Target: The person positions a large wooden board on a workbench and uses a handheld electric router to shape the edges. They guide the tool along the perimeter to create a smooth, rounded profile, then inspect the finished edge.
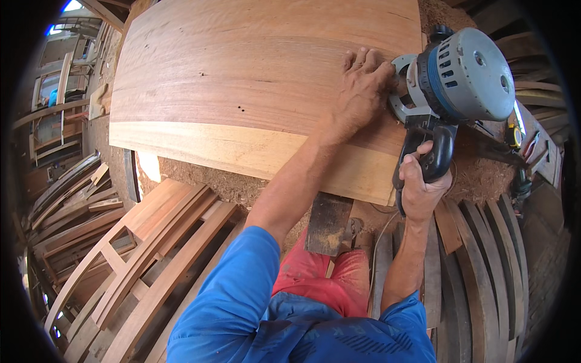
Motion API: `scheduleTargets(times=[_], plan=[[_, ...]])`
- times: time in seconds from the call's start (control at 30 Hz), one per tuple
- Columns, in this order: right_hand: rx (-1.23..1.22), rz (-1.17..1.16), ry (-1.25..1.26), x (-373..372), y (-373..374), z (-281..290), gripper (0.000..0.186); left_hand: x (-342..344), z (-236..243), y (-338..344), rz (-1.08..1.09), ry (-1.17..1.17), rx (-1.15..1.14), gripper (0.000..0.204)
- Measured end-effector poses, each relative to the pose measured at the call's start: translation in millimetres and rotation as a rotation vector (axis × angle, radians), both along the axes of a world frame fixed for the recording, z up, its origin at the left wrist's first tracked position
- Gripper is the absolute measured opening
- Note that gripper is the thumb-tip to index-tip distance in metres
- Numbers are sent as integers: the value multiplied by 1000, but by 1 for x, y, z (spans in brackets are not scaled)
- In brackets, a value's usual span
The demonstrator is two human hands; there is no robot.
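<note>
A router (469,75), with a grey motor housing, a blue ring and a black handle, sits at the right end of a wide wooden board (242,78). My right hand (422,184) is wrapped round its black D-shaped handle. Beside the router's base, my left hand (365,81) lies palm down on the board, its fingers a little bent and apart. Its index finger and thumb side meet the base's edge, and the thumb is mostly hidden. A pale strip of wood runs along the board's near edge. The router's bit cannot be seen.
Curved wooden frame pieces (181,236) are stacked at the lower left, and more curved slats (478,260) stand at the lower right. Sawdust (233,186) covers the surface below the board. A yellow tape measure (515,136) lies right of the router.
</note>
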State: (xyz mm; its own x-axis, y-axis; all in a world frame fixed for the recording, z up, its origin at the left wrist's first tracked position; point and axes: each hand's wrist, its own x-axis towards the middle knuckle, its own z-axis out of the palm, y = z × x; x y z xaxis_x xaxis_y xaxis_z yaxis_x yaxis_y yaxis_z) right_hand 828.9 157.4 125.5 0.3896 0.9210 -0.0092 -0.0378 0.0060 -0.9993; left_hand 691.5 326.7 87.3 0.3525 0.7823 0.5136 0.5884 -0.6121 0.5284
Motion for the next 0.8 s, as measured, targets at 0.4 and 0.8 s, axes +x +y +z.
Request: scheduleTargets(times=[0.4,0.8], plan=[[-40,-6,51,-1,7,5,20,4,0,-5,75,67,-70,26],[3,-22,-19,2,17,0,18,4,6,-8,44,-39,-173,50]])
